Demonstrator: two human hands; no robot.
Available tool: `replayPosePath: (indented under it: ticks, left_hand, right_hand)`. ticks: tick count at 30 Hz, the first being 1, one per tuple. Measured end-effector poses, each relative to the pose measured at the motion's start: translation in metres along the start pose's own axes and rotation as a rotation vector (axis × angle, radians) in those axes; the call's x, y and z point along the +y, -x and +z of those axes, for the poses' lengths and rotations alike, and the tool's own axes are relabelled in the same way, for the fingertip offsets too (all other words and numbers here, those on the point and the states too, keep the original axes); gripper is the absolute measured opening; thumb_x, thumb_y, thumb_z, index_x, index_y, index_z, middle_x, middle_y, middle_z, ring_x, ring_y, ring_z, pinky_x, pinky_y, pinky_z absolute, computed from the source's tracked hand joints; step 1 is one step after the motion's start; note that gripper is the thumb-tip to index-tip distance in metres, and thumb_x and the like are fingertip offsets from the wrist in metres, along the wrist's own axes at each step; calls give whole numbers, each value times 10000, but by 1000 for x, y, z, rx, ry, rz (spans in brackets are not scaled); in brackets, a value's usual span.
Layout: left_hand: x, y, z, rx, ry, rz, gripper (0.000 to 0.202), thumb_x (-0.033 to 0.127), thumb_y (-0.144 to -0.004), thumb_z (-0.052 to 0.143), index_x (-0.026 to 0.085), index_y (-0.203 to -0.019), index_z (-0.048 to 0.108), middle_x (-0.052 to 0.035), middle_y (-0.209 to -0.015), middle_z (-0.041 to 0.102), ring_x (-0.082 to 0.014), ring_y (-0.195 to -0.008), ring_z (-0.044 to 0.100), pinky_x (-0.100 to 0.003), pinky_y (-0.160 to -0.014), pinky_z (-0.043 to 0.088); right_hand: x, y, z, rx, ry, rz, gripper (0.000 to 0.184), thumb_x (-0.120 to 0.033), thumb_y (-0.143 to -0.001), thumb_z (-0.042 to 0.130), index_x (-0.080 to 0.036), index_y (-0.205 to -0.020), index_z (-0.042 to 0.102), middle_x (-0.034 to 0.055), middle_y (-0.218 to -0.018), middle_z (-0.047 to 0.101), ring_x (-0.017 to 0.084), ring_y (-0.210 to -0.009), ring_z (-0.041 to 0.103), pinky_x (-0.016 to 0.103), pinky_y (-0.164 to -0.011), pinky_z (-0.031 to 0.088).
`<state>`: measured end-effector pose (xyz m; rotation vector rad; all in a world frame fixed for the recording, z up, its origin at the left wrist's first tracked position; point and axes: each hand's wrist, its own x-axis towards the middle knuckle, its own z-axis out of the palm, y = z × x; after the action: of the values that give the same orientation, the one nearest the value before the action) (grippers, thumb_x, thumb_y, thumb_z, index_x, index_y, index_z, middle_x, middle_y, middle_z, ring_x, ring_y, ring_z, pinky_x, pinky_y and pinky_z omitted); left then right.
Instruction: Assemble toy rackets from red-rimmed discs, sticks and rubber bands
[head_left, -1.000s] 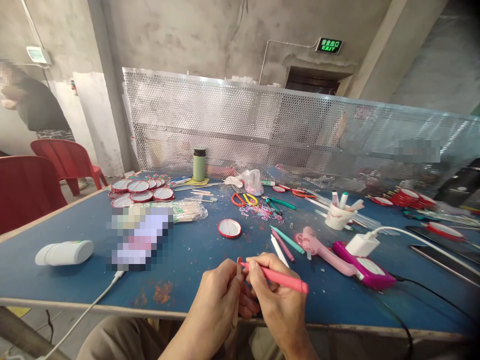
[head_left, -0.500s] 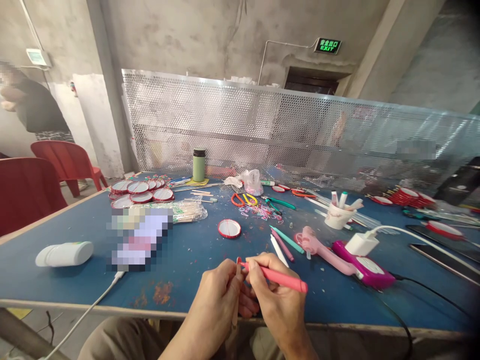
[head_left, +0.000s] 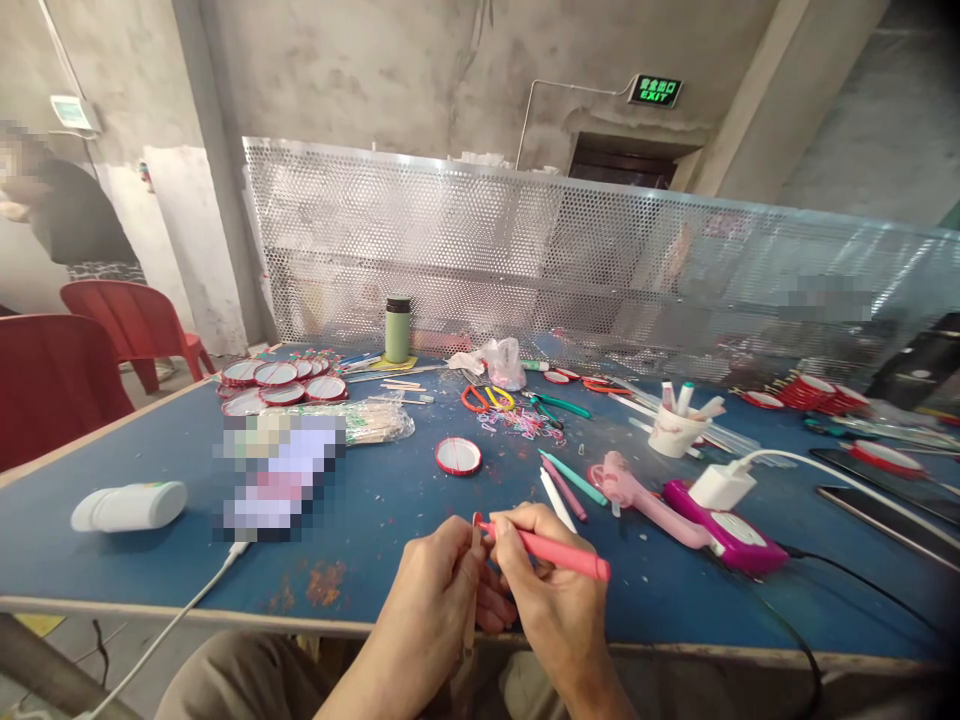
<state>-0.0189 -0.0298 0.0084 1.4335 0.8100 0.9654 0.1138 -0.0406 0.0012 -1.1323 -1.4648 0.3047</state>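
Between its fingers my left hand (head_left: 435,590) pinches a thin wooden stick (head_left: 471,600), held roughly upright over the table's front edge. My right hand (head_left: 559,600) is closed around a coral-pink marker pen (head_left: 566,555), its tip against or very close to the stick's reddened upper end. Beyond my hands lies a round white disc with a red rim (head_left: 458,457). To the right of it are a white pen (head_left: 557,502), a mauve pen (head_left: 564,488) and a teal pen (head_left: 574,478).
Rimmed discs (head_left: 277,375) are piled at the back left near a bag of sticks (head_left: 375,422). A phone (head_left: 281,485) and white bottle (head_left: 129,508) lie left. Pliers (head_left: 559,405), a paper cup of pens (head_left: 675,432) and a magenta power strip (head_left: 750,545) stand right.
The marker's back end has shifted slightly to the left and up. Both hands keep their hold, nearly in the same place.
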Motion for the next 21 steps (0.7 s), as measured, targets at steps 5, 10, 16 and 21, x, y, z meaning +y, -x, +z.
replayPosePath:
  ticks: [5, 10, 16, 21]
  left_hand:
    - [2, 1, -1, -5, -16, -6, 233, 343, -945, 454, 225, -743, 451, 10, -615, 674, -128, -504, 642, -218, -534, 531]
    - [0, 1, 0, -7, -12, -10, 207, 304, -927, 472, 224, -738, 449, 14, -602, 673, -129, -504, 643, -209, -523, 525]
    - [-1, -2, 1, -5, 0, -5, 213, 328, -928, 472, 227, -741, 450, 11, -615, 686, -129, -495, 636, -232, -538, 550]
    - [1, -1, -1, -4, -17, -8, 248, 377, -944, 449, 227, -747, 452, 5, -616, 687, -126, -492, 633, -230, -536, 549]
  right_hand:
    - [-2, 0, -1, -23, 7, -4, 224, -299, -957, 560, -180, -791, 651, -5, -667, 584, 109, -564, 547, 183, -456, 409]
    - [-3, 0, -1, -14, 7, -18, 224, -295, -959, 559, -182, -788, 649, -11, -662, 581, 103, -551, 537, 184, -464, 409]
    - [-2, 0, 0, 0, 7, -19, 217, -293, -958, 560, -184, -796, 655, -1, -695, 607, 112, -582, 571, 183, -469, 417]
    - [-3, -1, 0, -4, 23, -36, 213, -288, -955, 559, -186, -794, 656, -6, -681, 609, 109, -569, 562, 187, -490, 431]
